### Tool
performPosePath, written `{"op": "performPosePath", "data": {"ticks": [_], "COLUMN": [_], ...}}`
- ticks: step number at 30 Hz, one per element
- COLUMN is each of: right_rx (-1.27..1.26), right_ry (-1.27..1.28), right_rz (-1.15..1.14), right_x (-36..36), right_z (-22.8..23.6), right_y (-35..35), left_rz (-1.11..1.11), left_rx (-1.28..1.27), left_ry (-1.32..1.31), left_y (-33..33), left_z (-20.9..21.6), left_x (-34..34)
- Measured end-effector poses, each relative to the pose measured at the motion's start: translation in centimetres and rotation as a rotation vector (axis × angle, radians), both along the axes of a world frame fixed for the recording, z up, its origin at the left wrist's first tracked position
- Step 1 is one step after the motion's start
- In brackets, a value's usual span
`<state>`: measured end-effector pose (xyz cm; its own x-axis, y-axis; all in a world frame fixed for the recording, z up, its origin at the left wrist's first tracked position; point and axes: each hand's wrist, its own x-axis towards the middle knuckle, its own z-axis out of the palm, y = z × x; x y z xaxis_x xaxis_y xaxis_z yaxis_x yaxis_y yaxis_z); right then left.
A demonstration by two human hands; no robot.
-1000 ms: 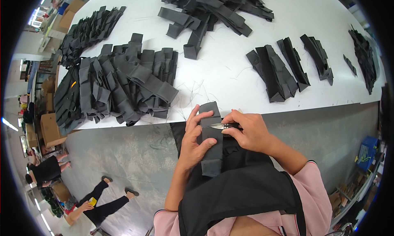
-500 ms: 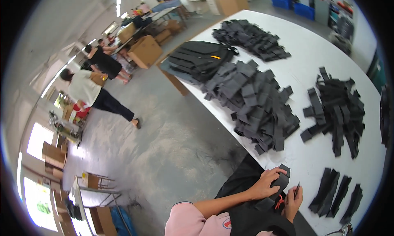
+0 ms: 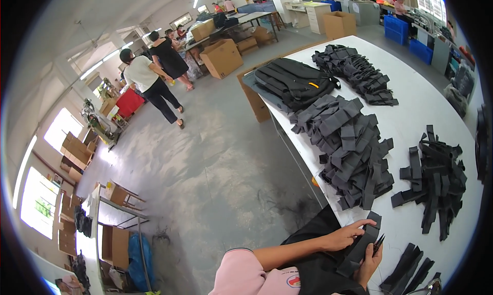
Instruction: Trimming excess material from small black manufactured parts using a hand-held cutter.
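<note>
A dark grey fabric strip (image 3: 363,246) lies over my lap at the table's near edge. My left hand (image 3: 345,237) grips it from the left, its index finger reaching across near the top end. My right hand (image 3: 370,264) is closed around small dark snips (image 3: 379,240), two thin points sticking up past the thumb. These fingers also rest against the strip's right edge. Just beyond, a big heap of similar grey strips (image 3: 354,146) spreads over the white table (image 3: 398,128). Several separate strips (image 3: 403,269) lie right of my right hand.
Another strip pile (image 3: 436,179) sits at the right, and one more (image 3: 359,74) at the far end. Beside it lies a black backpack (image 3: 292,82) with an orange tag. Two people walk in the aisle at the left. Cardboard boxes (image 3: 222,58) stand beyond.
My view has shifted, so the table appears lower and further right. The left index finger now stretches along the strip. The walking person has moved farther away, toward the other person.
</note>
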<state>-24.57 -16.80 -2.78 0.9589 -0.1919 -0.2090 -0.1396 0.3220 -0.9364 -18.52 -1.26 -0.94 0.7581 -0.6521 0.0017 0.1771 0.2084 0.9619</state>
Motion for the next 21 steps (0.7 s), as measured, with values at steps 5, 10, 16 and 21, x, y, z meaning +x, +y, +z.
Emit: {"op": "performPosePath", "data": {"ticks": [5,10,16,21], "right_rx": [-0.006,0.046,0.134,0.108], "right_ry": [-0.100,-0.010,0.028,0.092], "right_rz": [-0.056,-0.095,-0.052,-0.089], "right_x": [0.4,0.4,0.8,0.8], "right_z": [-1.0,-0.8,-1.3,-1.8], "right_y": [0.5,0.3,0.0,-0.7], "left_rz": [0.116,0.175,0.087,0.243], "left_rx": [0.072,0.175,0.059,0.260], "left_ry": [-0.142,-0.391,-0.232,-0.325], "left_y": [-0.6,-1.5,-0.7,-2.3], "left_z": [-0.7,-0.1,-0.9,-2.4], "left_x": [-0.7,-1.0,-0.5,-0.7]}}
